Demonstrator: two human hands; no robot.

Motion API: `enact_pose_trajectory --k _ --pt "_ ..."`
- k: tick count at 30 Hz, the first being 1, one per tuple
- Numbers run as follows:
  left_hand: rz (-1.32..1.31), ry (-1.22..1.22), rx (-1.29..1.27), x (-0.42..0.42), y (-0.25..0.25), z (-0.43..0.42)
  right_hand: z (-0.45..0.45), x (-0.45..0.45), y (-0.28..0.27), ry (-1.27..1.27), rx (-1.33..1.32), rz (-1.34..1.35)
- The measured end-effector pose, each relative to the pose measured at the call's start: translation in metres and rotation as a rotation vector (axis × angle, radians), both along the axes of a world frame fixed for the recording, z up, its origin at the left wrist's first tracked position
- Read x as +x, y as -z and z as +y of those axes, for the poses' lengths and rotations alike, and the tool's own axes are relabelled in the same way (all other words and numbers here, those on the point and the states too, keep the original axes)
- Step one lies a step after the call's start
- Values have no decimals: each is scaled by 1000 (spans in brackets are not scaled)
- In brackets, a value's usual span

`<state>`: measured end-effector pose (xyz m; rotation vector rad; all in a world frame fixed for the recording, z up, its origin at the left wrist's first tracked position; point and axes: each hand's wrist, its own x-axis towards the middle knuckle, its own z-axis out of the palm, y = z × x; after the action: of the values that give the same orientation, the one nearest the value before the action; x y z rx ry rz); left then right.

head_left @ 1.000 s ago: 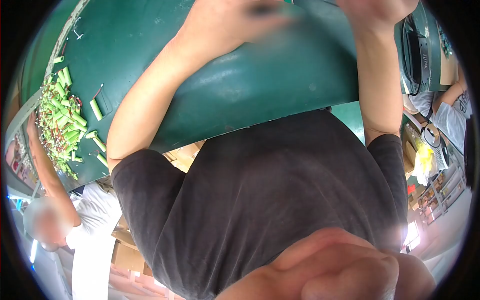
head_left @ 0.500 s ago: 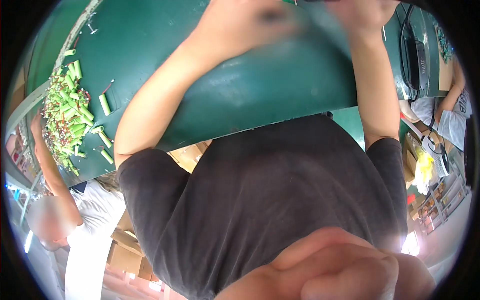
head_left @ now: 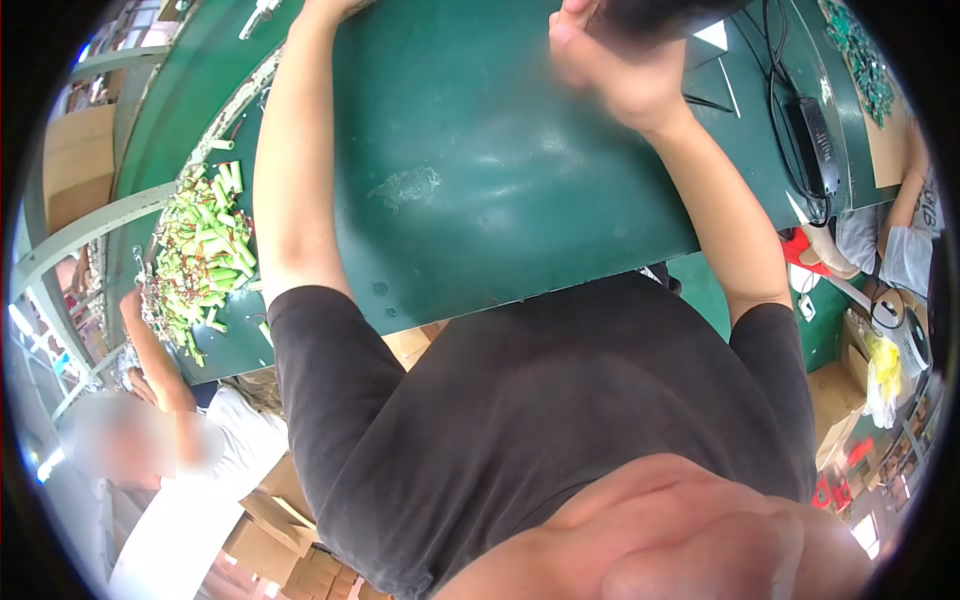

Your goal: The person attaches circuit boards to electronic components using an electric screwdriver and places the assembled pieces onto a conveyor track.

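The green surface (head_left: 520,220) fills the upper middle, its far edge cut off. At lower left, another person in a white shirt (head_left: 215,465) is partly in view, one arm reaching toward a pile of green cylinders (head_left: 215,255) with thin red wires. Behind that person stand cardboard boxes (head_left: 262,545) whose insides cannot be seen. At far right is another cardboard box (head_left: 838,400), its contents hard to make out; a yellow-and-white bag (head_left: 882,375) hangs just beside it, what it holds unclear.

The wearer's right hand (head_left: 635,80) has its fingers curled against a dark object (head_left: 675,15) at the top edge, too blurred and cropped to identify. The left hand (head_left: 335,6) is nearly all beyond that edge, so its grip cannot be told. A black adapter (head_left: 812,148) with looped cable lies right of the right forearm. Smallest, one cylinder (head_left: 265,331) is half hidden by the left sleeve.
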<state>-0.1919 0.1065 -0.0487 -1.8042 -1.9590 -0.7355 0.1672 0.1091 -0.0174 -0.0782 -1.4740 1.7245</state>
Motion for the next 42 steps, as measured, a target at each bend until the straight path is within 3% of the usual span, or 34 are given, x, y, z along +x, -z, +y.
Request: enact_pose_trajectory --k 1,5,8,15,23,24,25,27,30,34,42 --pt "163 -8 80 -8 6 7 0 0 -1 14 -6 -5" --pt "-15 30 -53 37 -22 17 -3 11 -32 96 129 77" --pt "-81 -34 -146 44 -16 22 -35 33 -100 42 48 168" --pt "54 3 -4 48 -10 17 -22 71 -131 -733 -116 222" --pt "8 -3 24 80 -28 -20 -27 87 -137 -981 -316 172" --pt "9 -7 44 84 -30 -26 -30 86 -136 -970 -340 201" --pt "-76 -72 -90 83 -32 -32 -32 85 -136 -958 -363 231" --pt "-13 -47 -73 76 -23 -40 -55 86 -131 -840 -452 331" --pt "44 -37 78 85 -23 -46 -65 74 -130 -851 -482 400" --pt "20 -25 62 99 -30 -59 -72 62 -133 -826 -490 463" --pt "-72 68 28 140 -42 -88 -73 68 -144 -809 -572 379"
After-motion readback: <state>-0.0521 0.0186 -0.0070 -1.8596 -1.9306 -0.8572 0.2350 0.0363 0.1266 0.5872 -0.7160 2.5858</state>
